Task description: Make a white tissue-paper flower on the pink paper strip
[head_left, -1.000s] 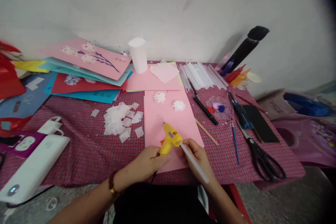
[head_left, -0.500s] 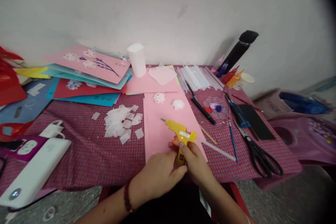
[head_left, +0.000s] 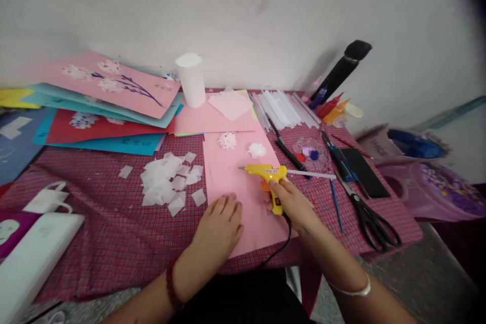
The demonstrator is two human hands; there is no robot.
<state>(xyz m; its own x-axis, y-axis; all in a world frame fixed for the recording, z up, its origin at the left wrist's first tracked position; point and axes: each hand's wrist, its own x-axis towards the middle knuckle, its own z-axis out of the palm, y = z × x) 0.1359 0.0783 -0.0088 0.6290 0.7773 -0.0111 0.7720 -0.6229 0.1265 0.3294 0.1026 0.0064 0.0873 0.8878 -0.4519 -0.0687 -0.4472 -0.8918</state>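
Note:
In my right hand (head_left: 290,201) is a yellow hot glue gun (head_left: 266,170), gripped by its handle with the nozzle pointing left. A translucent glue stick (head_left: 313,174) sticks out of its back, and a black cord (head_left: 283,243) trails from the handle. Beneath it lies a pink sheet of paper (head_left: 246,235). My left hand (head_left: 219,228) rests flat on the sheet's left edge, fingers stretched out and holding nothing. Near the sheet's top are a speckled white paper flower (head_left: 227,140) and a plain white one (head_left: 257,150). A pile of white paper squares (head_left: 161,182) lies to the left.
Folded cards with flower pictures (head_left: 132,92) and a white paper roll (head_left: 192,81) stand at the back. Glue sticks (head_left: 284,109), a paint palette (head_left: 312,154), scissors (head_left: 374,223) and a phone (head_left: 366,172) lie right. A white power bank (head_left: 41,263) sits at the left front.
My left hand has come away from the glue gun and lies on the pink sheet. My right hand has turned the gun more level and shifted slightly right.

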